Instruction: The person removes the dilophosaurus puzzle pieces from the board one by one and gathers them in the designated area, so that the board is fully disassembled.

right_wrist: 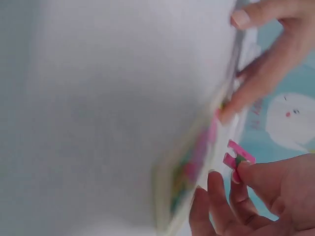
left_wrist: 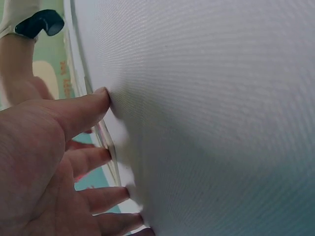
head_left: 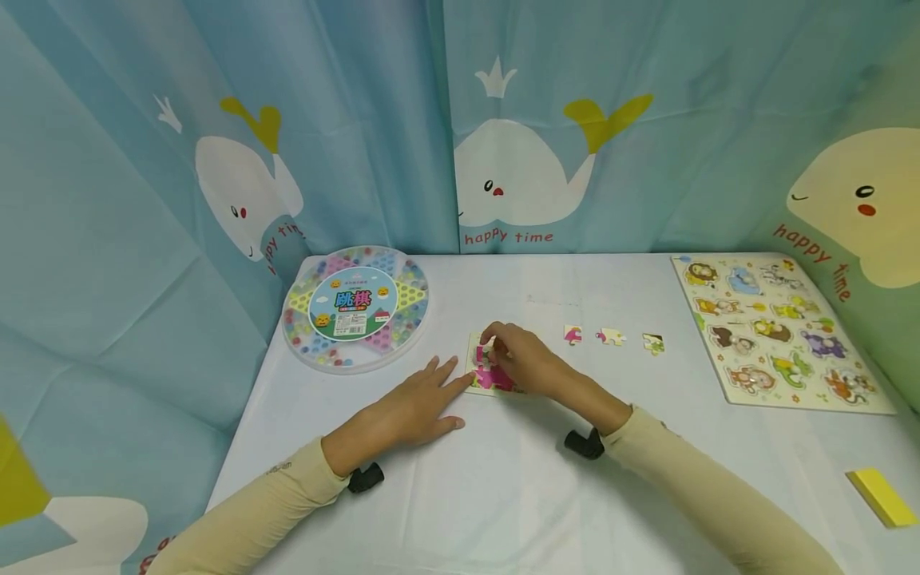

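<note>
Above a small jigsaw board with a cream border, my right hand pinches a pink and green puzzle piece between thumb and index finger. In the right wrist view the piece is held clear of the board. Pink pieces lie in the lower part of the board; the right hand covers much of the rest. My left hand rests on the table with straight, spread fingers, its index fingertip at the board's left edge. Three loose puzzle pieces lie in a row to the right of the board.
A round Chinese checkers box with colored beads stands at the back left. On the right lies a large animal puzzle board. A yellow block sits near the right edge. Blue whale-print curtains surround the white table.
</note>
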{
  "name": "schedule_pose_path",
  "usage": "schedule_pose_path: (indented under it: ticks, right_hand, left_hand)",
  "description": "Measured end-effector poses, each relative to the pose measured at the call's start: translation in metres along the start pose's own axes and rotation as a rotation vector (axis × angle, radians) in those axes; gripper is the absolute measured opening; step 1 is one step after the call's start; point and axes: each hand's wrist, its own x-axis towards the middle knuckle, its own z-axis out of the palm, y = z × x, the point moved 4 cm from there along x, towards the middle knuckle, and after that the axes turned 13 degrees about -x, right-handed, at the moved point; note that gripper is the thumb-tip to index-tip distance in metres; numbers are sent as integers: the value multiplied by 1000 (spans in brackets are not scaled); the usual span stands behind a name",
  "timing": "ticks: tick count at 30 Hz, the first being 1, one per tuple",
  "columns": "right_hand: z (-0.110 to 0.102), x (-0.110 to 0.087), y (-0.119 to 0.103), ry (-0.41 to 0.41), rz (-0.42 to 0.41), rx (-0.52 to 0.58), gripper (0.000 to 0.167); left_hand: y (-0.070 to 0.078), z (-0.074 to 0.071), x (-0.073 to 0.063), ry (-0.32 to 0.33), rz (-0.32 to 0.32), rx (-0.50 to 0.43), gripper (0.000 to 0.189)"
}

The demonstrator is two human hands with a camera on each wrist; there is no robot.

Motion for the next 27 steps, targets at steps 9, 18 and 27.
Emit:
schedule_pose_path:
  ticks: [9, 18, 27]
  right_hand:
    - [-55, -13, 35, 104, 163, -5, 11]
    - [-80, -46, 79, 77, 285, -11, 12]
    - [-67, -67, 100, -78, 270, 21, 6]
  left_hand:
    - [0, 1, 0, -3, -23, -25, 74]
    - [2, 2, 0, -2, -24, -18, 74]
    - [2, 1, -1, 3, -8, -21, 74]
